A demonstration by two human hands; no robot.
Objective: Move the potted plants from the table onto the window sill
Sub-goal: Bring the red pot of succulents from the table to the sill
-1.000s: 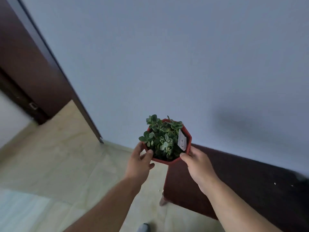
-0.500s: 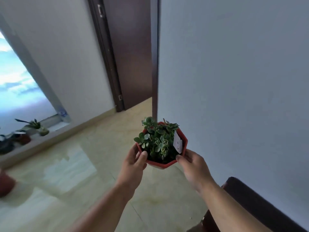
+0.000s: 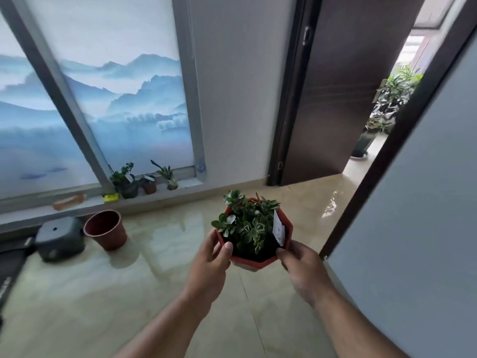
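I hold a red octagonal pot [image 3: 258,260] of green succulents with a white tag in front of me, above the floor. My left hand [image 3: 210,262] grips its left rim and my right hand [image 3: 300,264] grips its right rim. The low window sill [image 3: 85,205] runs along the far left under a blind printed with blue mountains. Three small potted plants stand on the sill: a dark pot [image 3: 128,188], a brown pot [image 3: 149,186] and a small pale pot [image 3: 172,183]. The table is out of view.
An empty terracotta pot [image 3: 105,229] and a dark grey box [image 3: 60,239] sit on the glossy tile floor below the sill. A dark wooden door [image 3: 333,99] stands open at the right, with large plants [image 3: 392,99] beyond. A grey wall [image 3: 413,202] is close on my right.
My view has swung left from the wall and doorway toward the window and sill. Both hands keep the same grip on the red pot, which stays in front of me.
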